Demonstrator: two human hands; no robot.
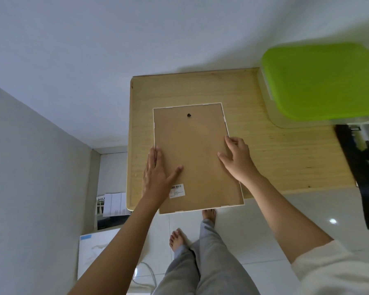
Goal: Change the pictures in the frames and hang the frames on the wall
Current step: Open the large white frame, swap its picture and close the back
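A white picture frame (pixel 192 150) lies face down on the wooden table (pixel 275 150), its brown backing board up, with a small black hanger near the far edge and a barcode sticker near the front left. Its near edge overhangs the table front. My left hand (pixel 158 177) lies flat on the frame's left side, fingers straight along the left edge and thumb spread across the board. My right hand (pixel 237 158) rests on the right edge, fingers curled at the rim and thumb on the board.
A lime-green lidded plastic box (pixel 320 81) stands at the table's back right. A black object (pixel 362 167) lies at the right edge. Papers (pixel 113 203) and a white board (pixel 98 252) sit on the floor at left. White walls stand behind and left.
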